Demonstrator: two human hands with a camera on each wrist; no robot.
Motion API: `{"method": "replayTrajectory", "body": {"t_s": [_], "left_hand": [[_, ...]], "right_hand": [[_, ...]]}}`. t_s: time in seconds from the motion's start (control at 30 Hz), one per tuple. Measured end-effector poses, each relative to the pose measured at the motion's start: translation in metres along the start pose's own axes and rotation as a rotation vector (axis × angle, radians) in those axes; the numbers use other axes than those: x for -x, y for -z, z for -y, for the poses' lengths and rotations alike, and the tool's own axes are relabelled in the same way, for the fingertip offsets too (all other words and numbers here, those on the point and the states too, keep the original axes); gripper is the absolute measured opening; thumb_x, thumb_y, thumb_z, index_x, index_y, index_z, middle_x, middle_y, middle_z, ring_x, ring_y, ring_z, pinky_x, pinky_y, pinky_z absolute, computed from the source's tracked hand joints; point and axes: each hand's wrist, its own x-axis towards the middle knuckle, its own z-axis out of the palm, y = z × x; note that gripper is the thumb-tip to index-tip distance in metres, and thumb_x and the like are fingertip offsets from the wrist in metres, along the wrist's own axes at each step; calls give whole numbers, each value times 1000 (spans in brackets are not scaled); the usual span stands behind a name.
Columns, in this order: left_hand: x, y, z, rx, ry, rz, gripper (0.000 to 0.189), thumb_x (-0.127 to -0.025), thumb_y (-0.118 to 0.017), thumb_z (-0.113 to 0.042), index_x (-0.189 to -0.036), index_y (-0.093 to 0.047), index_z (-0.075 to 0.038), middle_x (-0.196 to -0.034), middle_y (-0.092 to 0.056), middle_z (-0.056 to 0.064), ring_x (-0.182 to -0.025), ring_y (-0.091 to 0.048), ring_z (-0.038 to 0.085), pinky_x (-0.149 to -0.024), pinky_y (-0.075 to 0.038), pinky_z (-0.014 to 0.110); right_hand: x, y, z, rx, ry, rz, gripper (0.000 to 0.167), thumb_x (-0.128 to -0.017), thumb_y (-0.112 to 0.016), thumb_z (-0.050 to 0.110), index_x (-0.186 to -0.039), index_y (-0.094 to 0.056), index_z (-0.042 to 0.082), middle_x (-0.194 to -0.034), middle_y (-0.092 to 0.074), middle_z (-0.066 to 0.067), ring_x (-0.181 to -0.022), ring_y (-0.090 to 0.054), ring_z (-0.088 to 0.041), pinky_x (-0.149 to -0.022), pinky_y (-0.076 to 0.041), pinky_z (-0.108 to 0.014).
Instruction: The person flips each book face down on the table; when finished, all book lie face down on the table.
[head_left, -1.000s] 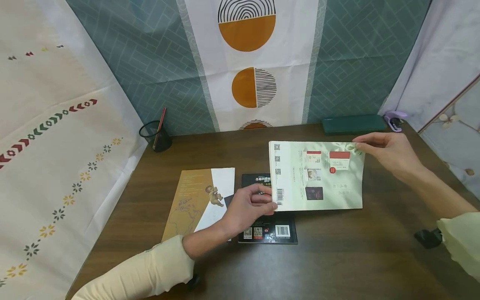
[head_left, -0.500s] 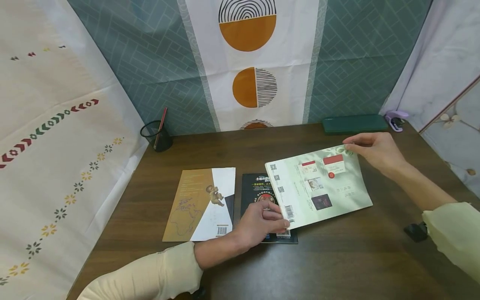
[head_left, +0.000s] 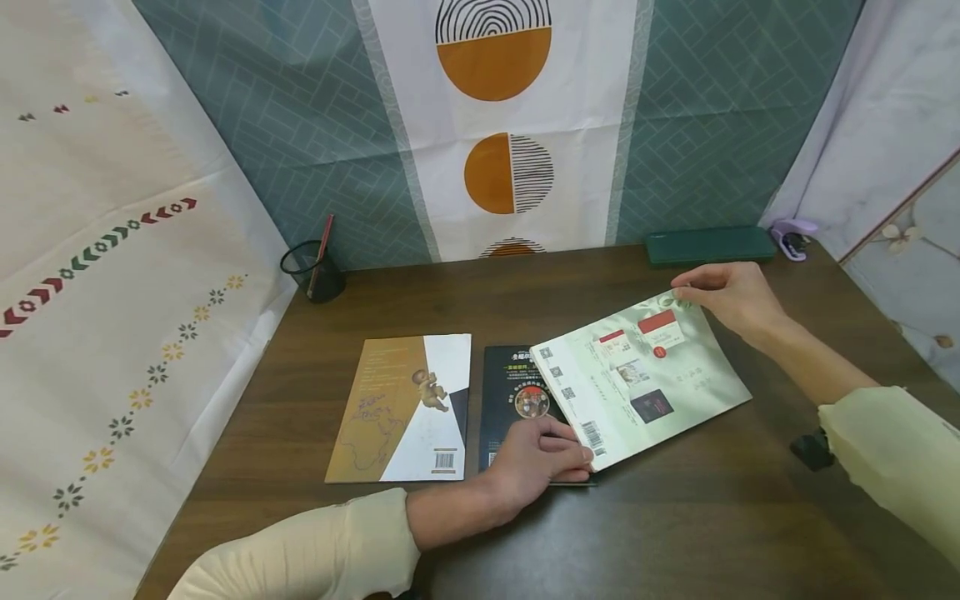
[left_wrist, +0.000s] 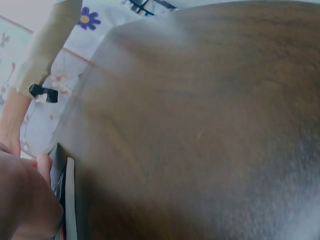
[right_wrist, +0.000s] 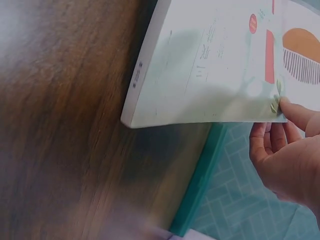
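A pale green book (head_left: 652, 375) is held tilted above the table, its back cover with red, white and dark pictures facing up. My right hand (head_left: 731, 300) pinches its far right corner between thumb and fingers, as the right wrist view also shows at the leafy corner of the book (right_wrist: 215, 75). At the near left corner my left hand (head_left: 536, 462) grips the book by its edge. Beneath and left of it lies a black book (head_left: 510, 392), partly covered by the green one and the left hand. A brown-and-white book (head_left: 405, 408) lies farther left.
A black mesh pen cup (head_left: 324, 279) with a red pencil stands at the back left of the brown wooden table (head_left: 675, 533). At the back right lie a dark green case (head_left: 708, 247) and a lilac stapler-like thing (head_left: 792, 240). Patterned cloths hang around the table.
The green book has turned anticlockwise, its left end coming nearer and uncovering more of the black book. My left hand has moved right and nearer; my right hand has shifted slightly left.
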Motion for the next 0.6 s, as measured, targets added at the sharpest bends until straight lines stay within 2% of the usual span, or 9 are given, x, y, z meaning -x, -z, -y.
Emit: {"method": "replayTrajectory", "body": {"t_s": [0.4, 0.6], "left_hand": [[1, -10, 5, -17, -22, -7, 17, -92, -76, 9, -105, -65, 6, -95, -78, 22, -85, -79, 25, -78, -64, 37], [2, -14, 9, -12, -9, -7, 17, -91, -77, 9, -104, -66, 6, -94, -78, 23, -83, -78, 24, -77, -64, 35]], "right_hand": [[-8, -6, -3, -15, -16, 2, 46, -103, -73, 34, -132, -72, -2, -137, -65, -28, -120, -51, -35, -87, -43, -41], [-10, -13, -3, -7, -17, 18, 42, -104, -73, 30, -131, -73, -1, -135, -66, -28, -122, -51, -38, -91, -46, -45]]}}
